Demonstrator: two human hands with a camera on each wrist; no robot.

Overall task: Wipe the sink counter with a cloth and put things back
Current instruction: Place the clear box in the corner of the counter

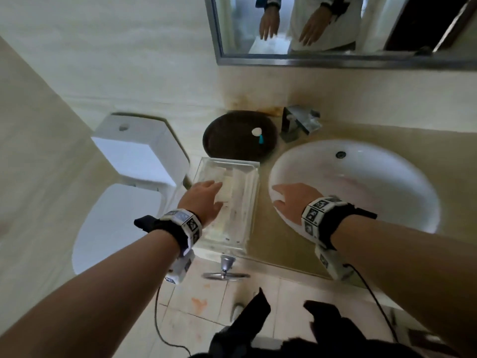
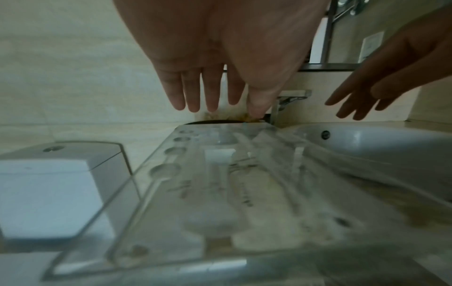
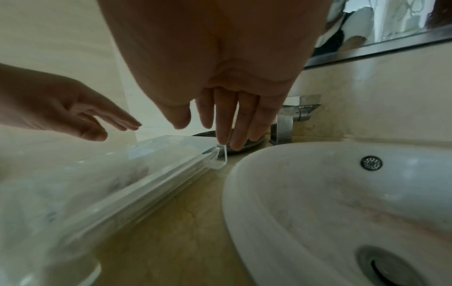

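Note:
A clear acrylic tray [image 1: 232, 177] with round recesses and grooves lies on the beige counter [image 1: 263, 228], left of the white sink [image 1: 361, 182]. My left hand [image 1: 214, 195] hovers over the tray's left part, fingers straight and holding nothing. In the left wrist view this hand [image 2: 208, 87] hangs above the tray [image 2: 220, 183] without touching it. My right hand [image 1: 286, 196] is spread over the sink's left rim, also empty. In the right wrist view its fingers [image 3: 225, 120] point down past the tray's far corner [image 3: 215, 154]. No cloth is in view.
A dark round tray [image 1: 232, 140] holding a small white item and a teal piece sits behind the clear tray. The metal faucet [image 1: 299, 122] stands at the sink's back left. A toilet [image 1: 139, 151] is left of the counter, and a mirror [image 1: 335, 27] hangs above.

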